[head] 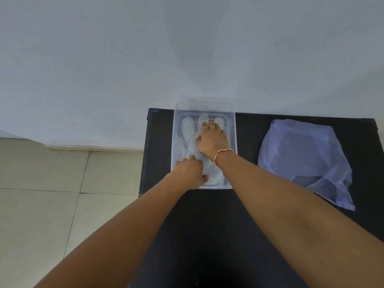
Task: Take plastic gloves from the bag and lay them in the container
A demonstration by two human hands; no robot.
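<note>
A clear plastic container sits on the black table, near its far left corner. Translucent plastic gloves lie flat inside it, fingers pointing away from me. My right hand presses down on the gloves in the middle of the container with straight fingers. At the container's near left corner my left hand rests on the glove cuff, its fingers flat. The bluish plastic bag lies crumpled on the table to the right of the container.
The black table stands against a pale wall. Its left edge drops to a tiled floor. A clear lid leans behind the container at the wall.
</note>
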